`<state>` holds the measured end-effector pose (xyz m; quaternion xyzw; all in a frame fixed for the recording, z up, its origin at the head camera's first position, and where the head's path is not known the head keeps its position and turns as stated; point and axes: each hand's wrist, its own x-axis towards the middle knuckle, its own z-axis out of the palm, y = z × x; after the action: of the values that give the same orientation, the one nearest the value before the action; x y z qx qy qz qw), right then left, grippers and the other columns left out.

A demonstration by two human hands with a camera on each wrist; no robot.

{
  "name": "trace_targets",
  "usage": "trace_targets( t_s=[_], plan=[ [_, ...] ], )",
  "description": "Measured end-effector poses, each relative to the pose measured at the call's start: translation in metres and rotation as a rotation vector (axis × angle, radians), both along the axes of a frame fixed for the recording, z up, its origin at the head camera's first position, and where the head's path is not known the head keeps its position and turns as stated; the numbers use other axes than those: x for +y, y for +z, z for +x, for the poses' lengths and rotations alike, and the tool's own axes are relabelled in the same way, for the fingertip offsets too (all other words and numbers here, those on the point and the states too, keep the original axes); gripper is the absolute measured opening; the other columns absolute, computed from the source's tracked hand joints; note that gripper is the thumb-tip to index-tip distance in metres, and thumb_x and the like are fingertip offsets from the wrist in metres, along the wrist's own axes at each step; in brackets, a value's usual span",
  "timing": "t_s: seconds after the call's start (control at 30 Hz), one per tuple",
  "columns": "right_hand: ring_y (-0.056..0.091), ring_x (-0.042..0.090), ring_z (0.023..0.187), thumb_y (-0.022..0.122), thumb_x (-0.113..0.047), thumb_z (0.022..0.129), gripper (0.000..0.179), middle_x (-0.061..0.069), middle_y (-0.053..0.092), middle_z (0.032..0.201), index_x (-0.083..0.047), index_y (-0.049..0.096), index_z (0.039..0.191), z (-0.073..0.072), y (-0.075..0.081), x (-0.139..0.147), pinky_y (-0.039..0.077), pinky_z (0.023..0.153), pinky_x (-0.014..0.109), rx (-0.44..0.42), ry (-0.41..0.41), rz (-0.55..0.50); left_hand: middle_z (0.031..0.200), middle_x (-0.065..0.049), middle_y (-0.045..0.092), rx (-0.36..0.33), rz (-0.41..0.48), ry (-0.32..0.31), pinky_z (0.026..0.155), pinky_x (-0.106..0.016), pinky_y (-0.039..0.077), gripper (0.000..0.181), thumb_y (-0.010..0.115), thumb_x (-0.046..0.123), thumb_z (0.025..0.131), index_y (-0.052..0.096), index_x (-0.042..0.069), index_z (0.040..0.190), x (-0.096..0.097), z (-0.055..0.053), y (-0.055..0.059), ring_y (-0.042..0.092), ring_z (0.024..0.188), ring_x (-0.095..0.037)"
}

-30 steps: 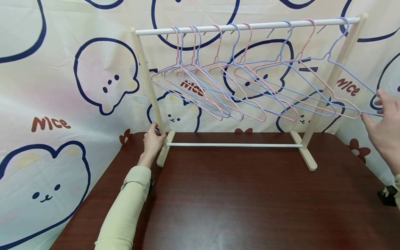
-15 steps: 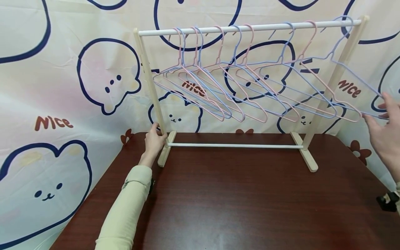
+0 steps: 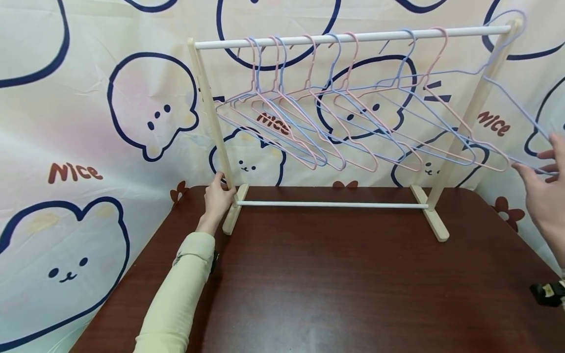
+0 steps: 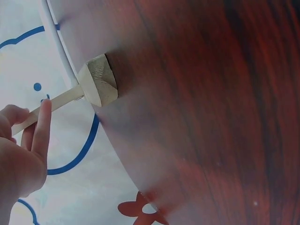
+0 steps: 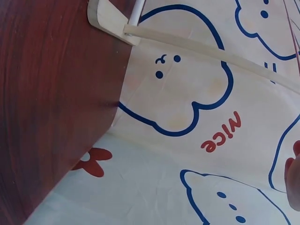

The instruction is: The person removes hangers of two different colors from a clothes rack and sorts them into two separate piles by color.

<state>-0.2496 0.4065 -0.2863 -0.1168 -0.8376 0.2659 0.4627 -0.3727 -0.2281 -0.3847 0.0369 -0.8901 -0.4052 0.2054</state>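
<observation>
A wooden rack with a white top bar [image 3: 375,37] stands on the table, several pink and blue wire hangers along the bar. My left hand [image 3: 217,198] grips the rack's left upright [image 3: 207,108] low down, just above its foot; the left wrist view shows fingers [image 4: 43,124] around that wood. At far right, my right hand [image 3: 545,196] holds the near end of a blue hanger [image 3: 531,116]. Its hook is up at the bar's right end, overlapping the right post. The thumb is close beside the end of a pink hanger [image 3: 439,54]. In the right wrist view only part of the hand [image 5: 293,180] shows.
A dark brown wooden table [image 3: 335,284] carries the rack's feet [image 3: 429,215]. A white lower rod [image 3: 331,204] joins them. Behind hangs a cartoon-printed cloth [image 3: 88,132], which also covers both sides.
The right hand has shifted slightly right with the blue hanger, whose hook has risen and moved right from the bar toward the post's top. The left hand stays on the upright.
</observation>
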Motion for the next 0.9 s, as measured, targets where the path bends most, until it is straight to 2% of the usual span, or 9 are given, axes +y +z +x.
trace_targets(
  t_s=[0.1,0.23,0.33,0.4,0.47,0.53,0.67,0.8,0.9],
  plan=[
    [0.029,-0.024,0.082,0.061,-0.023,0.099,0.063,-0.036,0.038,0.115,-0.045,0.033,0.150,0.002,-0.001,-0.002,0.025,0.072,0.002,0.000,-0.002,-0.026,0.102,-0.018,0.071,-0.001,0.002,0.000,0.067,-0.040,0.059,0.031,0.062,0.010,0.093,0.052,0.012,0.122,-0.001,0.000,0.001,0.070,0.074,-0.031],
    [0.029,-0.025,0.083,0.059,-0.027,0.100,0.060,-0.036,0.041,0.122,-0.047,0.032,0.149,0.004,-0.003,-0.003,0.026,0.073,0.001,0.002,-0.032,-0.051,0.103,-0.019,0.070,-0.011,0.005,0.000,0.067,-0.040,0.059,0.031,0.062,0.010,0.093,0.052,0.011,0.122,-0.001,0.001,0.001,0.070,0.075,-0.031],
    [0.031,-0.023,0.079,0.059,-0.035,0.099,0.049,-0.036,0.046,0.109,-0.046,0.041,0.144,0.006,-0.004,-0.003,0.027,0.067,0.001,0.009,-0.065,-0.116,0.102,-0.018,0.070,-0.015,0.007,-0.001,0.067,-0.040,0.059,0.031,0.063,0.011,0.093,0.052,0.012,0.122,-0.001,0.000,0.000,0.070,0.075,-0.031],
    [0.032,-0.021,0.074,0.060,-0.041,0.097,0.043,-0.041,0.036,0.095,-0.044,0.047,0.138,0.008,-0.004,-0.003,0.026,0.062,0.001,0.016,-0.088,-0.152,0.101,-0.017,0.069,-0.013,0.007,-0.001,0.066,-0.040,0.059,0.031,0.063,0.011,0.093,0.052,0.012,0.122,-0.001,0.000,0.001,0.070,0.075,-0.031],
    [0.032,-0.018,0.068,0.060,-0.044,0.096,0.038,-0.038,0.033,0.085,-0.041,0.053,0.133,0.009,-0.004,-0.002,0.024,0.057,0.003,0.023,-0.101,-0.171,0.100,-0.018,0.069,-0.011,0.008,-0.005,0.066,-0.040,0.059,0.031,0.063,0.011,0.094,0.052,0.012,0.123,-0.001,0.000,0.001,0.070,0.074,-0.031],
    [0.031,-0.017,0.067,0.060,-0.044,0.096,0.039,-0.037,0.033,0.082,-0.038,0.054,0.134,0.011,-0.005,-0.002,0.023,0.056,0.004,0.018,-0.105,-0.163,0.100,-0.018,0.069,-0.009,0.009,-0.005,0.066,-0.039,0.059,0.031,0.062,0.011,0.094,0.052,0.012,0.123,-0.001,0.000,0.001,0.069,0.073,-0.030],
    [0.031,-0.021,0.071,0.061,-0.038,0.097,0.046,-0.041,0.033,0.092,-0.041,0.047,0.140,0.016,-0.009,-0.003,0.025,0.061,0.002,0.013,-0.083,-0.134,0.100,-0.018,0.069,-0.012,0.011,-0.005,0.065,-0.039,0.059,0.032,0.062,0.011,0.094,0.051,0.012,0.124,-0.002,0.000,0.001,0.069,0.072,-0.029],
    [0.030,-0.026,0.082,0.061,-0.028,0.098,0.061,-0.043,0.034,0.114,-0.047,0.033,0.148,0.024,-0.016,-0.005,0.025,0.072,0.001,-0.014,-0.041,-0.093,0.100,-0.018,0.069,-0.005,0.003,-0.006,0.067,-0.041,0.058,0.031,0.063,0.011,0.094,0.051,0.012,0.123,-0.002,0.000,0.001,0.069,0.072,-0.030],
    [0.031,-0.026,0.080,0.064,-0.023,0.097,0.064,-0.042,0.037,0.113,-0.045,0.034,0.150,0.029,-0.025,-0.006,0.026,0.071,-0.002,-0.015,0.002,-0.069,0.099,-0.017,0.071,0.004,-0.014,-0.007,0.069,-0.042,0.058,0.030,0.063,0.012,0.093,0.052,0.011,0.121,-0.002,0.000,0.001,0.069,0.073,-0.030]
  ],
)
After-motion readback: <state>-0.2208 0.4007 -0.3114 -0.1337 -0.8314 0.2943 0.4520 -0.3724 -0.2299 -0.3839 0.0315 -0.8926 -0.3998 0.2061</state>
